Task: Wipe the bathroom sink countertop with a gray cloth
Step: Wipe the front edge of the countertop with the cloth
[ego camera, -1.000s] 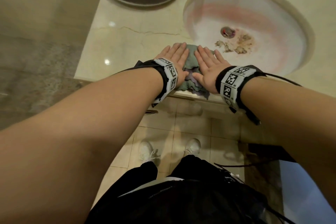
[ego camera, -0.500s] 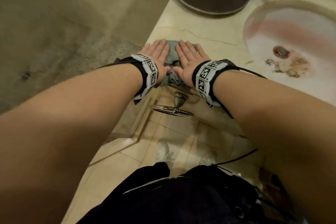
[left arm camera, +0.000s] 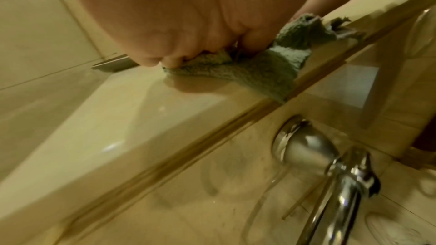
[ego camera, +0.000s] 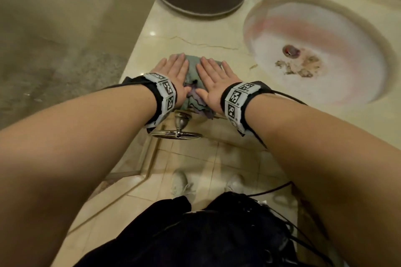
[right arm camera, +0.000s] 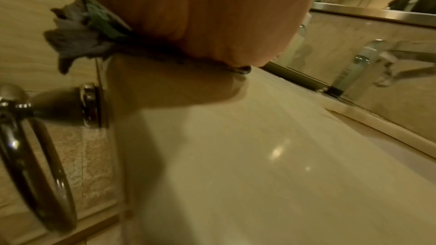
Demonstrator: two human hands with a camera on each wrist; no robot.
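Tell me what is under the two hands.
The gray cloth lies flat under the left hand and right hand, on the countertop. The counter beneath the cloth is covered.

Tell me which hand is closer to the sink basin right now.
Right. The right hand lies flat on the gray cloth on the side toward the sink basin; the left hand presses the cloth's far side.

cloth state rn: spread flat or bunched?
Bunched. The gray cloth lies in crumpled folds under the flat left hand and right hand, its ragged edge hanging over the countertop front edge.
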